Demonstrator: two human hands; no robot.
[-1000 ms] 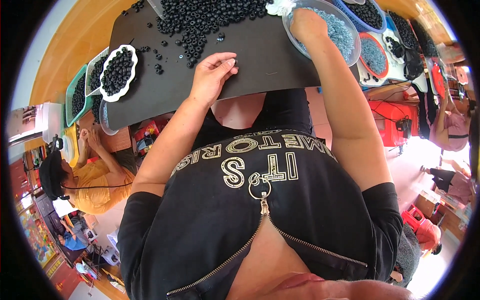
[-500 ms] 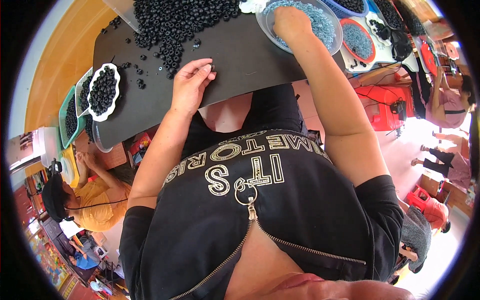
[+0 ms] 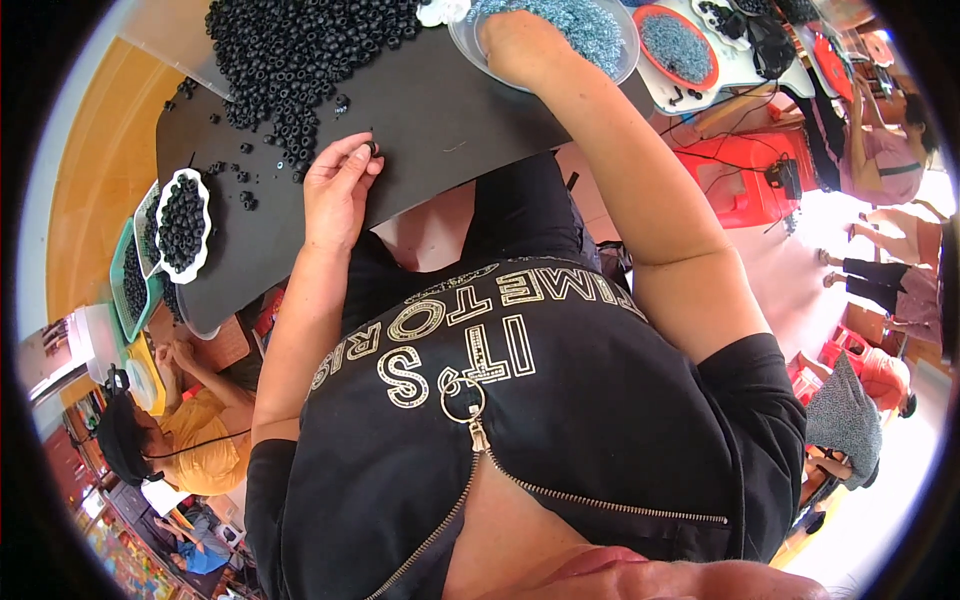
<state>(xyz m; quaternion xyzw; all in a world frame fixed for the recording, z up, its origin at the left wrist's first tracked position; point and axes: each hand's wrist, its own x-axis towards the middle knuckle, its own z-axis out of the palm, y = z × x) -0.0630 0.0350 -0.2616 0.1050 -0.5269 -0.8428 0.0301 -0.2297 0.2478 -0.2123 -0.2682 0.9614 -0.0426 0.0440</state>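
Note:
Between the thumb and fingertips of my left hand [image 3: 338, 190] is a small black ring-shaped part [image 3: 372, 148]. This hand is just above the near part of the dark table [image 3: 430, 110]. My right hand [image 3: 522, 48] reaches down into a clear round bowl [image 3: 630, 60] at the far edge; its fingertips are hidden. Many small, shiny blue-grey pieces [image 3: 585, 30] fill the bowl. A big heap of black ring-shaped parts [image 3: 300, 60] spreads over the table beyond my left hand, with a few strays nearer to it.
At the left stands a white scalloped dish [image 3: 205, 225] of black parts, beside a green basket [image 3: 128, 310]. An orange-red tray [image 3: 712, 62] of blue-grey pieces lies at the right, above a red stool [image 3: 735, 205]. A person in yellow [image 3: 205, 450] sits at the left.
The whole view has shifted, so table and hands appear further left. My left hand keeps its pinch on the black part, and my right hand stays in the bowl.

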